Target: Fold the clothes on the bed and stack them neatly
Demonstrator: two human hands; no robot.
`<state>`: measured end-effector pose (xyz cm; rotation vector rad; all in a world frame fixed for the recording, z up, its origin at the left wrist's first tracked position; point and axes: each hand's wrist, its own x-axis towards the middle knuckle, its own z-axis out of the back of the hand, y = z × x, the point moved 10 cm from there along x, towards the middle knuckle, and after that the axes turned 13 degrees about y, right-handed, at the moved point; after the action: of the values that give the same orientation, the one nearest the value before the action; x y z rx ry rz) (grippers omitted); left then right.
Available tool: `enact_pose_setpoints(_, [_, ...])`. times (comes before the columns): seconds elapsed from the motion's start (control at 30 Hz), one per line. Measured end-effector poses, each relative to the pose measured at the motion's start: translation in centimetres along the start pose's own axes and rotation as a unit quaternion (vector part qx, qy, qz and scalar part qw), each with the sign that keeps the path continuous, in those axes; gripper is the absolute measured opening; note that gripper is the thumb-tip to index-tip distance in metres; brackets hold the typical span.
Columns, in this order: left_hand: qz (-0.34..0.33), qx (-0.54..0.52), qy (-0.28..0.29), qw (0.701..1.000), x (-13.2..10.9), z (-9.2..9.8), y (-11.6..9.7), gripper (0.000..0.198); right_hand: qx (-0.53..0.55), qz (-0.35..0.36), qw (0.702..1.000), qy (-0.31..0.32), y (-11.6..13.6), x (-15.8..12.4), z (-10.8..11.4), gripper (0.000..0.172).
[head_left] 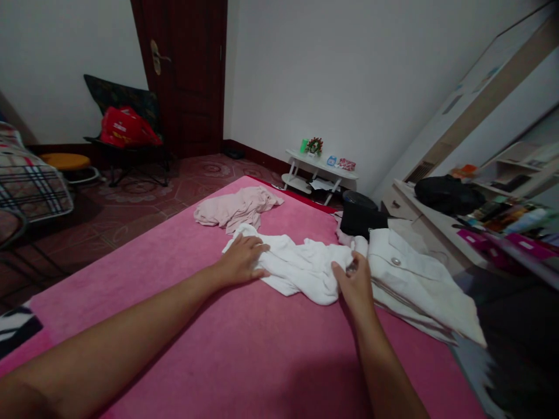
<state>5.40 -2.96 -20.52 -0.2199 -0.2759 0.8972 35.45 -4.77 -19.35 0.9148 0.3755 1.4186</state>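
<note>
A crumpled white cloth garment lies across the pink bed cover in front of me; its exact kind is hard to make out. My left hand rests on its left end, fingers stretched over the fabric and thumb apart. At the opposite end, my right hand has the fabric's edge between thumb and curled fingers. A pale pink garment lies bunched beyond my left hand. Just right of my right hand is a stack of folded off-white clothes, the top one with a metal button.
Behind the folded stack sits a black item. A pale dresser holding a black bag stands at the right. Past the bed are a small white table, a folding chair with a red bag, and a dark door.
</note>
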Motion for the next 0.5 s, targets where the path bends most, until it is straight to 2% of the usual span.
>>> enact_pose_setpoints(0.07, [-0.015, 0.004, 0.021, 1.000, 0.3, -0.4, -0.3, 0.048, -0.087, -0.036, 0.994, 0.055, -0.4, 0.0, -1.4, 0.088])
enact_pose_setpoints(0.1, [-0.011, 0.011, 0.033, 0.999, 0.4, -0.4, -0.5, 0.036, -0.112, -0.049, 0.990, 0.071, -0.6, -0.1, -1.8, 0.091])
enact_pose_setpoints(0.2, [0.026, 0.011, 0.070, 0.997, 0.1, 0.4, -1.8, 0.012, -0.096, -0.020, 0.992, 0.077, 0.1, -0.1, -2.0, 0.081])
enact_pose_setpoints(0.27, [-0.001, -0.061, 0.135, 0.989, -0.9, 0.6, -4.8, 0.010, -0.011, 0.007, 0.999, 0.048, 0.6, 0.0, -1.1, 0.069])
enact_pose_setpoints(0.3, [-0.045, -0.118, 0.185, 0.975, -1.7, 0.6, -7.1, 0.014, 0.048, 0.012, 0.998, 0.030, 0.7, 0.0, -0.6, 0.066])
enact_pose_setpoints(0.37, [-0.184, -0.221, 0.298, 0.910, -4.3, 0.5, -13.2, 0.024, 0.166, 0.005, 0.986, 0.001, 0.5, 0.1, 0.3, 0.062])
enact_pose_setpoints(0.4, [-0.249, -0.260, 0.357, 0.862, -5.9, 0.6, -15.9, 0.028, 0.215, -0.005, 0.977, -0.007, 0.4, 0.1, 0.5, 0.061])
enact_pose_setpoints(0.47, [-0.311, -0.332, 0.457, 0.764, -8.5, 0.3, -19.1, 0.031, 0.285, -0.043, 0.958, 0.002, 0.0, 0.0, 0.1, 0.062])
enact_pose_setpoints(0.5, [-0.302, -0.368, 0.492, 0.729, -8.9, -0.2, -19.4, 0.031, 0.306, -0.075, 0.949, 0.021, -0.5, -0.2, -0.5, 0.065])
